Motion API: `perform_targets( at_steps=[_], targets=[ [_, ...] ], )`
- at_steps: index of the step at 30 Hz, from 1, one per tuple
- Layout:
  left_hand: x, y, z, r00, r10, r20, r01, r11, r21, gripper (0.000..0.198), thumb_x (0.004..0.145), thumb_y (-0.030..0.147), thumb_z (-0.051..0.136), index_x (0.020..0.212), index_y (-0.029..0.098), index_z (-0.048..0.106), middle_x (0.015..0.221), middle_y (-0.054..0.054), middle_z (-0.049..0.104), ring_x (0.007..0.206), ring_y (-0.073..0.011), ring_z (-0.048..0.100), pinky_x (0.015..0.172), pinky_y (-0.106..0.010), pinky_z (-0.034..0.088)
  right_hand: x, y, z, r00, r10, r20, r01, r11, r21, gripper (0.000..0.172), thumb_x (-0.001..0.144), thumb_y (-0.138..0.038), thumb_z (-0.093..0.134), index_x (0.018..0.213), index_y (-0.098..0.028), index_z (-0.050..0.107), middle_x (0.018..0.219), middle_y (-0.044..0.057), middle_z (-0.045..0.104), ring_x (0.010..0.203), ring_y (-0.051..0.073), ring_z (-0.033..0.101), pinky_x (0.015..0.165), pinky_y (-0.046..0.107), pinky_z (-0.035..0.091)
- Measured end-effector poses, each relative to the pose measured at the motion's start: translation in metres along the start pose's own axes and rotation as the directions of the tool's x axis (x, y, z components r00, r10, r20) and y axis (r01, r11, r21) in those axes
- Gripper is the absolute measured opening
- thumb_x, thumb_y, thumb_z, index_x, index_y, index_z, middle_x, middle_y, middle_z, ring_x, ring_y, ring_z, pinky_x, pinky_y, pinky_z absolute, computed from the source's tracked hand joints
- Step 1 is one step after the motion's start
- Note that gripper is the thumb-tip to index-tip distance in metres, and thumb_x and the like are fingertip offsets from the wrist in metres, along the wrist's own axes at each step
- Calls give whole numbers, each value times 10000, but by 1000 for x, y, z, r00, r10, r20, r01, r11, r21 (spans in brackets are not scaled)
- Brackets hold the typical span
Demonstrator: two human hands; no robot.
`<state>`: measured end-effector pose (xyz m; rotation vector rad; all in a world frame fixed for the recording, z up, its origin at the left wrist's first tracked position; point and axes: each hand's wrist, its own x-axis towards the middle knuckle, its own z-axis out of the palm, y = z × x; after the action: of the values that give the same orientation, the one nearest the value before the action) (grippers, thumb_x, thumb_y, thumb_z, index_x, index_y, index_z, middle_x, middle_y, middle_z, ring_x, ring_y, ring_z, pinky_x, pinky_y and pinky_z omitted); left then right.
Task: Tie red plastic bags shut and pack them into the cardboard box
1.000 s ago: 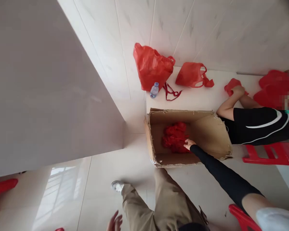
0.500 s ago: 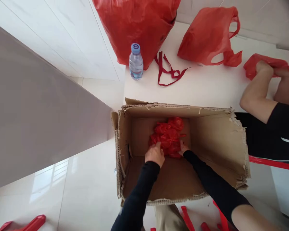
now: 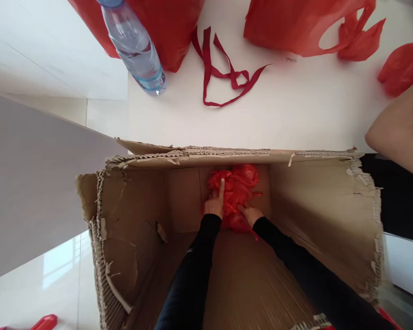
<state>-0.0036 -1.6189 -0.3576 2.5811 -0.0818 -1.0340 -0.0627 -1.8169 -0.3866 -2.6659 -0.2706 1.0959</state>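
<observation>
Crumpled red thin-plastic bags [image 3: 239, 195] lie near frame centre inside a brown corrugated-cardboard box [image 3: 316, 201]. Left hand [image 3: 214, 204] and right hand [image 3: 251, 214] touch them; closure cannot be determined. Likely light, soft, slippery; best held by gathered folds.

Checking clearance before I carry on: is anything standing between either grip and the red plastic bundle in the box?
Nothing visible: the left grip and the right grip both touch the red plastic bundle. The cardboard box surrounds it, but no wall comes between.
</observation>
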Motion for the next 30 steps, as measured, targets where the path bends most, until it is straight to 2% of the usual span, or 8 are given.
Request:
perform_targets(
  at_steps=[3,7,13,16,19,22,26,30],
  targets=[
    [15,2,-17,1000,-10,12,9,1000,19,439,941,314,607,1351,198,501,1309,-111,563,1043,-233,632,852,-435,571,-7,3,-29,998,-32,-60,30,999,-38,323,917,-327,639,1214,-205,602,1352,92,548,1147,245,579,938,465,523],
    [14,-4,-32,999,-30,11,30,999,32,377,936,330,615,1280,184,557,1276,-103,588,1052,-231,631,860,-428,564,10,14,-67,977,-20,-214,4,997,-72,381,865,-295,693,1227,-213,610,1559,85,339,1423,353,290,1134,626,271],
    [-25,-39,-38,991,-133,-15,133,990,42,373,941,346,603,1269,174,557,1277,-106,584,1032,-225,632,852,-425,562,46,40,-92,971,78,-227,-86,996,-27,285,927,-340,623,1169,-189,622,1285,82,597,1133,234,589,970,467,495],
    [-41,-45,-29,987,-160,4,160,987,36,354,939,343,605,1250,176,569,1276,-105,585,1020,-217,633,845,-413,563,21,54,-108,934,177,-310,-198,980,-36,364,934,-348,609,1268,-211,563,1304,92,568,1136,246,578,945,469,512],
    [-48,-33,-10,989,-150,18,150,989,20,375,932,337,615,1267,178,559,1312,-110,560,1079,-238,611,872,-431,553,-9,62,-119,887,251,-388,-299,952,-69,494,926,-335,613,1389,-255,461,1384,109,486,1183,282,533,935,503,515],
    [-48,-5,14,988,-152,33,152,988,9,401,918,330,632,1275,167,551,1330,-119,538,1141,-267,577,888,-449,543,-14,60,-110,894,251,-371,-310,945,-108,483,916,-331,626,1370,-255,481,1379,107,479,1169,280,534,911,483,524],
    [-42,35,44,983,-176,47,176,984,1,509,918,416,613,1352,181,490,1392,-139,480,1216,-307,525,912,-486,527,13,44,-70,918,236,-319,-288,949,-127,557,884,-432,649,1371,-228,471,1359,118,487,1170,290,531,918,487,510],
    [-29,45,64,982,-158,102,158,987,7,529,914,363,634,1389,202,465,1429,-132,462,1223,-308,529,942,-512,517,40,27,-30,907,268,-324,-322,939,-123,668,883,-489,631,1438,-208,387,1410,145,444,1234,333,491,948,533,485]
  ],
)
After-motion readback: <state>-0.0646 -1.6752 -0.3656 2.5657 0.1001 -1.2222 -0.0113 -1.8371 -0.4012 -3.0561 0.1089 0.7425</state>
